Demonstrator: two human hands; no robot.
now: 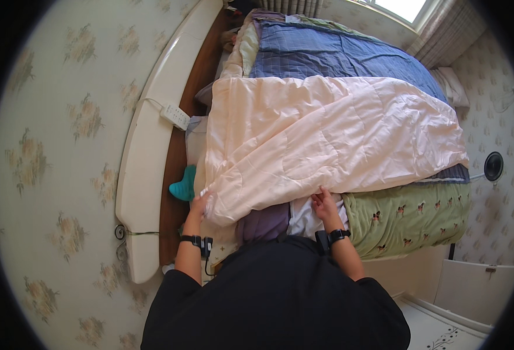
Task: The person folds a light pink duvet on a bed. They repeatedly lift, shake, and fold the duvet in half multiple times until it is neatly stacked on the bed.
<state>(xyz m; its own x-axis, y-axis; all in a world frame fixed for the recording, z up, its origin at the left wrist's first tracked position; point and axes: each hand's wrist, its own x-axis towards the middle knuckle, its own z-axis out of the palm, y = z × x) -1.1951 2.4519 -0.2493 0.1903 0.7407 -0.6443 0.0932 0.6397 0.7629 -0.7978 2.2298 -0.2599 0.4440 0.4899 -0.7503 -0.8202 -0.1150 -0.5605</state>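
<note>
A pale pink quilt (300,131) with stitched curves lies folded and rumpled across the bed. Its near left corner is in the grip of my left hand (199,205), close to the headboard side. Farther right, my right hand (325,207) pinches the quilt's near edge between thumb and fingers. Beneath that edge, a purple cloth (263,225) and a white cloth (303,216) show. A green blanket with horse figures (405,216) spreads to the right of my right hand. A teal cushion-like object (183,184) sits just beyond my left hand.
A blue checked cover (327,48) lies on the far side. The cream headboard (145,144) runs along the left, with a white power strip (175,116) on it. At right, a dark round fan-like object (493,166) stands near the wall; a white cabinet (475,280) is lower right.
</note>
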